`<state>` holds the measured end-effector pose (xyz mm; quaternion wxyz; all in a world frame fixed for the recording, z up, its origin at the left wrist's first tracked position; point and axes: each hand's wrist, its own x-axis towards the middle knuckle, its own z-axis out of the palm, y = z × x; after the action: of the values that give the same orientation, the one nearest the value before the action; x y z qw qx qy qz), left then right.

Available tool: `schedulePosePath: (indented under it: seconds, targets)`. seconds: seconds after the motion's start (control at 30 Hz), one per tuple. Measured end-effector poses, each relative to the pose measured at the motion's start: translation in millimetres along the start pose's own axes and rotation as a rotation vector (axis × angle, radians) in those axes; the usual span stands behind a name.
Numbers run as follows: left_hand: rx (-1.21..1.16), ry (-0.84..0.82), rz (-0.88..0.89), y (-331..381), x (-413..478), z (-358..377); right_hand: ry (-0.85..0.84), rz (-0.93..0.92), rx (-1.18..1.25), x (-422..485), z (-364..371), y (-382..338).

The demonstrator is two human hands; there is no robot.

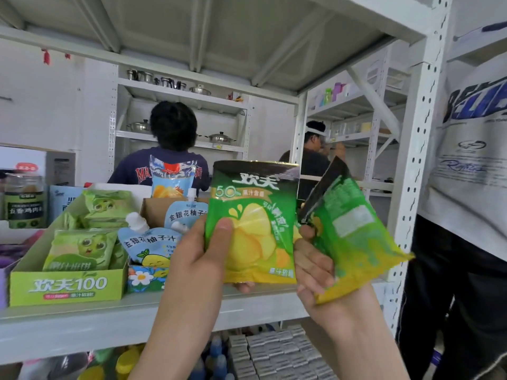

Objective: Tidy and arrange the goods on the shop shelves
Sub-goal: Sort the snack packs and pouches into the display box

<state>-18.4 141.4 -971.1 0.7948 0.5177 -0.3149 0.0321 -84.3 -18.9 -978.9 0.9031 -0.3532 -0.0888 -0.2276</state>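
Above the white shelf (pixel 142 311), your left hand (pixel 203 259) pinches a glossy green-yellow packet (pixel 255 220); your right hand (pixel 315 267) grips a second packet (pixel 348 237), back showing.

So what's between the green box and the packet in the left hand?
Light-blue juice pouches with white spouts sit between the green box and the left hand's green packet, in the head view.

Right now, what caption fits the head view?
Left hand holds upright pouch, right hand tilted pouch, before the shelf.
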Motion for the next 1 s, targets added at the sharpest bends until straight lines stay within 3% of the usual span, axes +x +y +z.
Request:
schedulePosePath:
  seconds: [0.03, 0.2, 0.4, 0.5, 0.57, 0.63, 0.83, 1.0]
  targets:
    - [-0.014, 0.025, -0.012, 0, 1, -1, -0.101, 0.082, 0.089, -2, -1, 0]
    - [-0.054, 0.076, -0.031, 5, 2, -6, -0.178, 0.182, 0.119, -10, 7, 1]
    - [-0.080, 0.110, -0.039, 8, 2, -7, -0.204, 0.131, 0.013, -17, 11, -6]
    - [-0.030, 0.100, 0.012, 11, -1, -5, -0.055, -0.077, -0.098, -9, 17, 0]
    - [0.012, 0.110, 0.009, 13, -4, -4, 0.233, -0.408, -0.427, -4, 14, 4]
    - [0.059, 0.076, 0.002, 14, -6, -1, 0.362, -0.595, -0.648, 2, 15, 11]
    - [0.171, -0.088, -0.062, 17, -15, 8, 0.525, -0.871, -1.049, 0, 19, 24]
    - [0.262, -0.306, -0.072, 11, -16, 10, 0.595, -0.969, -1.276, -1, 27, 40]
